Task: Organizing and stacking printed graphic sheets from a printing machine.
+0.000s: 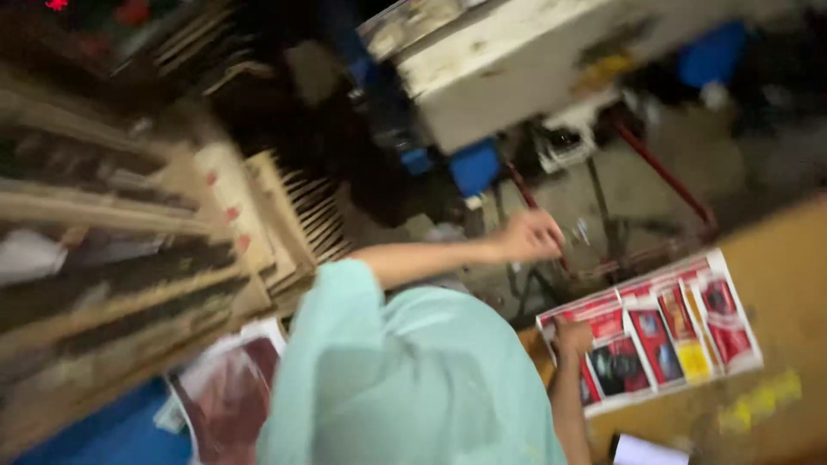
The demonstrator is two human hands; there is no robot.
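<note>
The view is tilted and blurred. My left hand [531,236] reaches out from a light teal sleeve [345,284] and is closed around a thin red rod [525,194] on a machine frame. My right hand [573,334] rests, fingers curled, on the near edge of a stack of printed sheets [663,340] with red, black and yellow panels. The sheets lie on a brown table [775,258]. My teal garment [413,379] fills the lower middle of the picture.
A cream machine body [500,69] with blue parts [475,165] and red bars [668,176] stands ahead. Wooden racks [103,258] are stacked at the left. More printed sheets [226,387] lie at the lower left, and a white sheet [646,450] at the bottom.
</note>
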